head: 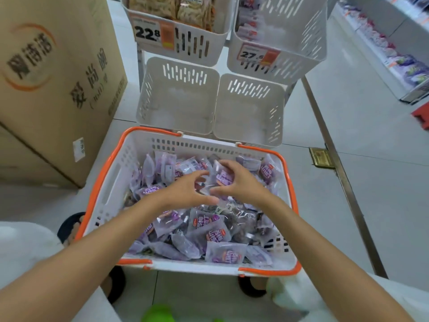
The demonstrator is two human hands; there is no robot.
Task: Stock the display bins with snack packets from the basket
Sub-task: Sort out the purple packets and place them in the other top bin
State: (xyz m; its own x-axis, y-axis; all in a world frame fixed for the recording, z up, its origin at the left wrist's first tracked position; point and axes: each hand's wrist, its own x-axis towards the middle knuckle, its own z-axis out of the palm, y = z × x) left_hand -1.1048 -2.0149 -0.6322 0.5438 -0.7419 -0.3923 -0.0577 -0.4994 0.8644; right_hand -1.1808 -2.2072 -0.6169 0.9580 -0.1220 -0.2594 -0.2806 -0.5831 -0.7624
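Reaching into the basket, both bare hands meet over the heap just beyond its middle, toward the far edge. The left hand hovers with fingers spread and lightly curved above the snack packets, thumb pointing toward the other hand, gripping nothing clearly. The right hand arches its fingers and thumb around a clear packet with a purple label; motion blur makes it impossible to tell whether they actually pinch it.

Purple-printed packets fill the white, orange-rimmed basket from near edge to far edge, piled loosely at all angles. Just past the far edge stand two white slotted display bins side by side, the lower left bin and the lower right bin, neither holding any packets. Above them, the upper left bin holds tan snack bags and carries a 22.8 price tag; the upper right bin shows a 27.6 tag. A cardboard box sits beside the basket's left edge.
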